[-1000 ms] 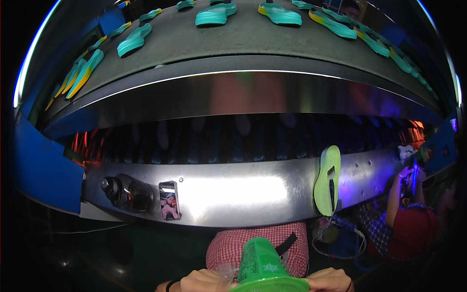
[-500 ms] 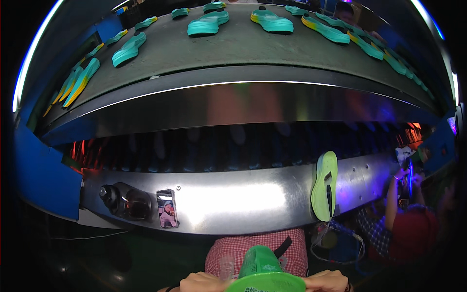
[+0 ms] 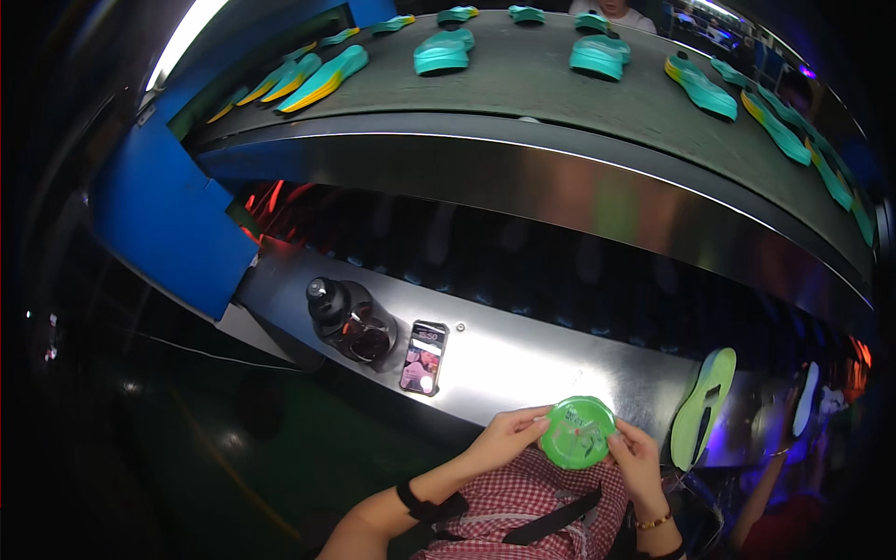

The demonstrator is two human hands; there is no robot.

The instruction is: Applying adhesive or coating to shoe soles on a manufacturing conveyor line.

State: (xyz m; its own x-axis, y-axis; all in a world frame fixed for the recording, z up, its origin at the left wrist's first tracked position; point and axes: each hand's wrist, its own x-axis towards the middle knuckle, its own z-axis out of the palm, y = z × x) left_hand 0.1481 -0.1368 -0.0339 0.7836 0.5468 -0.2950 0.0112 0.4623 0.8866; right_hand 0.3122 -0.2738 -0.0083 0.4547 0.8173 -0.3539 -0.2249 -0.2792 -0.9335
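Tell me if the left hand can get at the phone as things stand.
Probably yes: the phone lies face up on the metal ledge, ahead and left of the left hand, with nothing visible between. That hand holds the green cup, though, so it would likely need to let go first.

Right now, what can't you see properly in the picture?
All in the head view:
Underside of the round green top: hidden by the top itself.
Some fingers of the left hand and right hand: behind that top.
Person across the belt: head cut off by the upper edge.
Co-worker's body, lower right: lost in darkness.
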